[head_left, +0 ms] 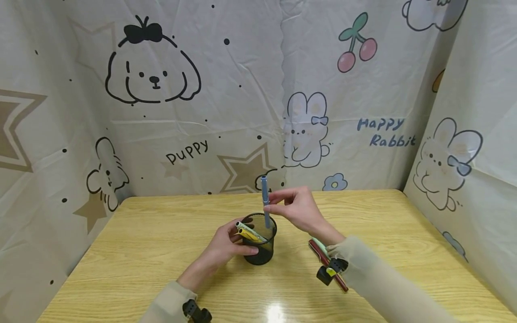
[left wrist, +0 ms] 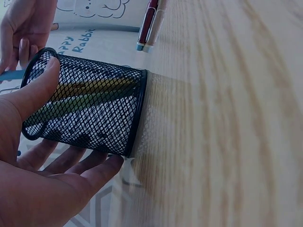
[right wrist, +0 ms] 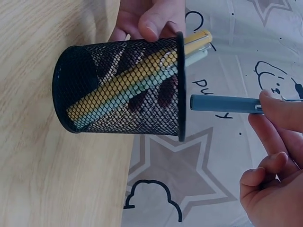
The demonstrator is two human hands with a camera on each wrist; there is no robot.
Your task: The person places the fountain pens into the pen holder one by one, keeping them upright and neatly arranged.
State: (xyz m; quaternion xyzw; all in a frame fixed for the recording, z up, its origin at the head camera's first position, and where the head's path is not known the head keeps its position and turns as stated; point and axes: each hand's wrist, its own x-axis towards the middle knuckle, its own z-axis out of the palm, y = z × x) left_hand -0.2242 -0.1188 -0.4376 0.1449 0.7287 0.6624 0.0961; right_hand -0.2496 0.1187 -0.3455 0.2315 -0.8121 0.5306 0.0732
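Observation:
A black mesh pen cup (head_left: 260,244) stands on the wooden table (head_left: 153,251), near the middle. My left hand (head_left: 244,237) grips its left side, with the thumb (left wrist: 40,87) across the rim. A yellow pen (right wrist: 137,78) and a pale green pen (right wrist: 196,56) lean inside, tips poking over the rim. My right hand (head_left: 269,205) pinches a blue-grey pen (head_left: 265,197) upright above the cup, its lower end (right wrist: 199,102) just at the mouth. In the right wrist view that pen (right wrist: 225,104) points into the opening.
A dark red pen (head_left: 323,260) and a light green one (head_left: 319,246) lie on the table under my right forearm, right of the cup. Cartoon-printed sheeting (head_left: 202,112) walls the table at the back and both sides.

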